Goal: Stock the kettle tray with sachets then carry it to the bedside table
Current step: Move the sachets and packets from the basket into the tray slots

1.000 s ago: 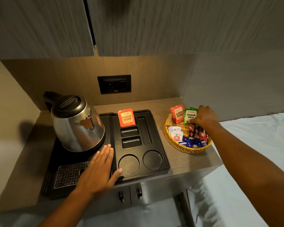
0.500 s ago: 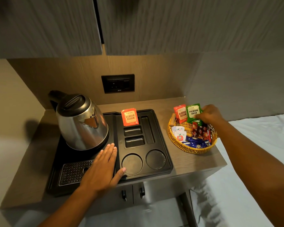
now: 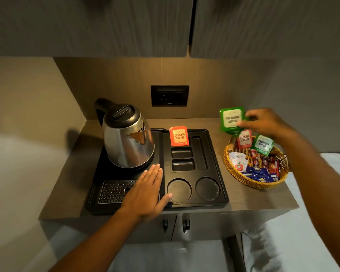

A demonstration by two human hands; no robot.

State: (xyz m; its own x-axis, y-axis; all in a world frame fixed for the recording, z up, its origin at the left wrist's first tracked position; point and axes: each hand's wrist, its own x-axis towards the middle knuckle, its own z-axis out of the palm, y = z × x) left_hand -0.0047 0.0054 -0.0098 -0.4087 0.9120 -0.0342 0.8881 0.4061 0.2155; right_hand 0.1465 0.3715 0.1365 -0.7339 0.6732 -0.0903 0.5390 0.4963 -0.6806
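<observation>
Lifted clear of the basket since a moment ago, a green sachet [image 3: 232, 120] now hangs in the air, pinched by its right edge between thumb and fingertips of the right hand [image 3: 263, 123], its print smeared by motion and hard to read. Nearest, the left hand [image 3: 145, 190] lies flat on the moulded black plastic tray [image 3: 214, 154], fingers straight and together, thumb spread toward the first of two round cup wells, gripping nothing; its palm hides the right end of the perforated metal drip grille [image 3: 114, 191]. Just beyond those fingertips stands one domed steel kettle [image 3: 127, 138] with a black lid and handle, its base ringed by the tray. Right of the fingertips are two small rectangular slots, both bare, and one long narrow slot beside them; behind these one orange Classic Assam sachet [image 3: 178, 136] stands upright in the rear slot. Below the right fingers sits the round woven wicker basket [image 3: 249, 180], holding one more orange and one more green sachet leaning upright, white packets, and red and blue packets too jumbled to count. Farthest, a black wall socket [image 3: 169, 95] is set in the wood-grain panel.
</observation>
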